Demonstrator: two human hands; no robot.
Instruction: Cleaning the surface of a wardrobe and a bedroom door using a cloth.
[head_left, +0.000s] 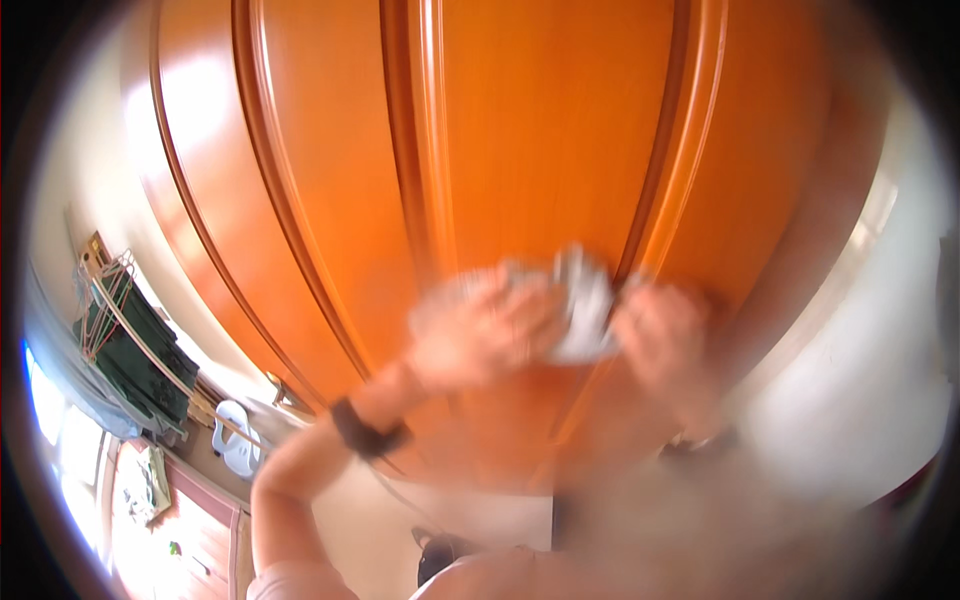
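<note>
A crumpled white cloth (586, 311), smeared by motion blur, is bunched between my two hands in front of an orange-brown wooden door (555, 135). My left hand (495, 330) holds the cloth's left part, and a pale piece of it shows beyond the knuckles. On that wrist sits a dark band (367, 429). My right hand (664, 322) has its fingers curled at the cloth's right edge, also blurred. Another wristband (694, 444) shows dimly on the right wrist. Whether the cloth touches the wood cannot be told.
At left, dark green clothes (142, 352) and several wire hangers (109, 307) hang on a rail. Below are a light blue plastic stool (238, 439) and a wooden table (199, 487) by a bright window. A door handle (285, 394) juts out. A white wall (840, 420) stands right.
</note>
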